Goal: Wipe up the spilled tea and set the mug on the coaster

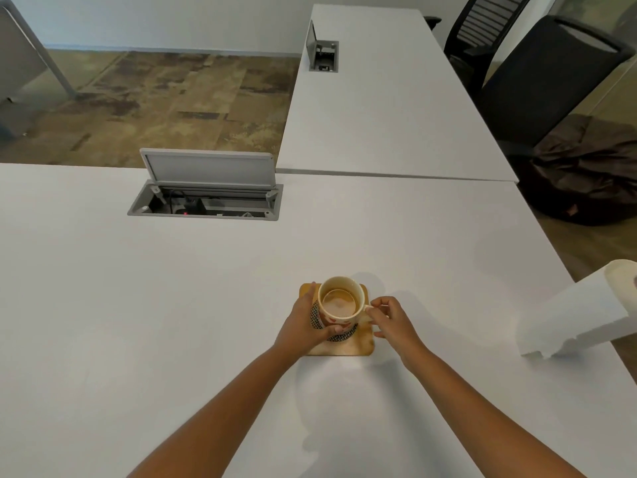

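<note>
Person, head-camera view: two forearms visible from the lower frame edge to the hands. Both forearms bare; no sleeve reaches into view. Left hand [303, 326]: bare. Right hand [393, 322]: bare. Fingernails short where they show; finer details too small to tell.

text: none legible | labels: none | mug [339, 307]: printed pattern only, no lettering

cream patterned mug [339, 307], tan coaster [358, 345]
</note>
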A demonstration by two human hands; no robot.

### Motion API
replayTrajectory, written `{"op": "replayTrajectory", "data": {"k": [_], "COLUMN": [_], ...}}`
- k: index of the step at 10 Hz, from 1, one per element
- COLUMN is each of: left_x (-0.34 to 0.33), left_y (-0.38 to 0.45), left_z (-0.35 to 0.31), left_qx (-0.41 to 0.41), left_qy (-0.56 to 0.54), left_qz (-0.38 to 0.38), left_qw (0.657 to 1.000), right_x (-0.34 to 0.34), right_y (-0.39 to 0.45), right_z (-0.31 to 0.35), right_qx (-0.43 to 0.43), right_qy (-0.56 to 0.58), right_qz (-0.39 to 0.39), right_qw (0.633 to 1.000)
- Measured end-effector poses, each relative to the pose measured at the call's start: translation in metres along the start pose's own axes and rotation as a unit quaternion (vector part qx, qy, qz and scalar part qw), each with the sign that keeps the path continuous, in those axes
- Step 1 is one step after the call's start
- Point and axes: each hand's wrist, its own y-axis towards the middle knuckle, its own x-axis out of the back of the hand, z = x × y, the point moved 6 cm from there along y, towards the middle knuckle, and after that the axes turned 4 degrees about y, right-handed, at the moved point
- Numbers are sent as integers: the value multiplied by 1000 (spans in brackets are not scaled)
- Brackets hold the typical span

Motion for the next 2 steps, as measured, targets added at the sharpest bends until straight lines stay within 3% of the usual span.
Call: {"op": "replayTrajectory", "data": {"k": [2], "left_x": [12], "left_y": [-9], "left_z": [13], "left_qx": [52], "left_qy": [71], "left_qz": [-23], "left_qw": [996], "right_x": [12], "right_y": [-11], "right_z": [19], "right_qx": [129], "right_qy": [-165], "right_qz": [-61], "right_qw": [976]}}
